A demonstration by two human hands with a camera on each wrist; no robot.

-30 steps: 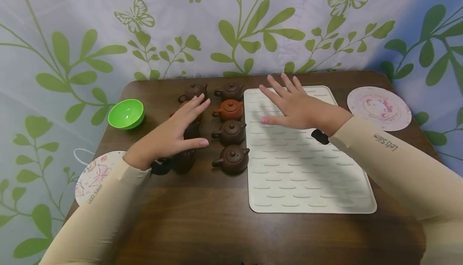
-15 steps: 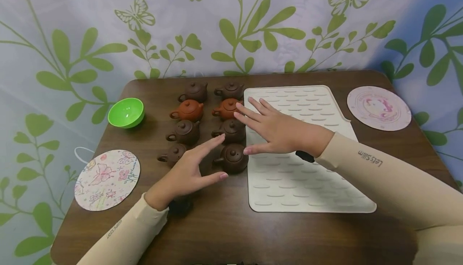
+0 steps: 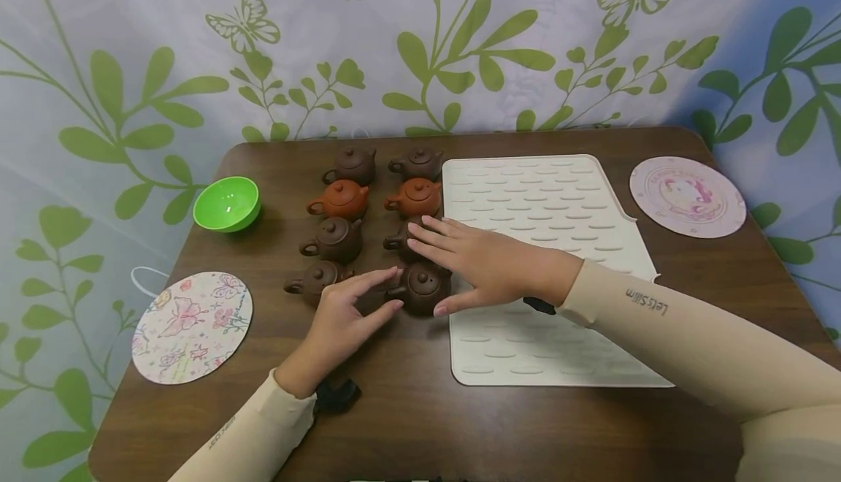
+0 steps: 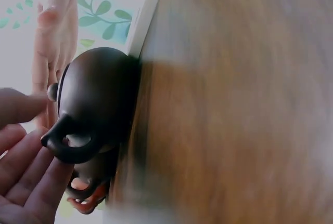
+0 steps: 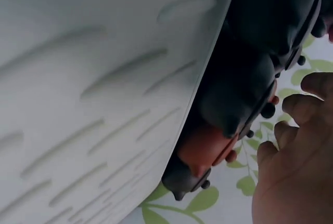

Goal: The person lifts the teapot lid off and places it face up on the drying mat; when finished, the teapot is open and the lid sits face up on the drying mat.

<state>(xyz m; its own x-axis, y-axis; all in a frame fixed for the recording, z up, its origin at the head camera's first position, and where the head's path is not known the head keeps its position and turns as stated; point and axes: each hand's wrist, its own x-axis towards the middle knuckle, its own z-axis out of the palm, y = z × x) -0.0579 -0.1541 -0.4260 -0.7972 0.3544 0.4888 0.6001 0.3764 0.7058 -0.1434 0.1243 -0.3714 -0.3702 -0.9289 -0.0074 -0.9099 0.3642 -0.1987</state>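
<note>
Small clay teapots stand in two columns on the brown table. My left hand (image 3: 342,329) hovers with its fingers and thumb spread at the handle side of the front dark brown teapot (image 3: 422,291) in the right column. In the left wrist view, the fingertips are right by this teapot's handle (image 4: 78,148) and the thumb is near its lid knob (image 4: 52,92). My right hand (image 3: 489,266) reaches in from the right, fingers extended over the dark brown teapot (image 3: 399,242) behind it and partly hiding it. Its thumb is beside the front teapot's spout side.
A white ridged mat (image 3: 539,204) lies right of the teapots. Farther right is a pink round mat (image 3: 688,197). Left of the teapots are a green bowl (image 3: 226,206) and a round butterfly-printed mat (image 3: 192,327). Orange teapots (image 3: 340,199) sit in the second row from the back.
Both hands have come down and closer together around the front teapot of the right column. The left moved right and toward the near edge, the right moved left. The teapots have stayed put.
</note>
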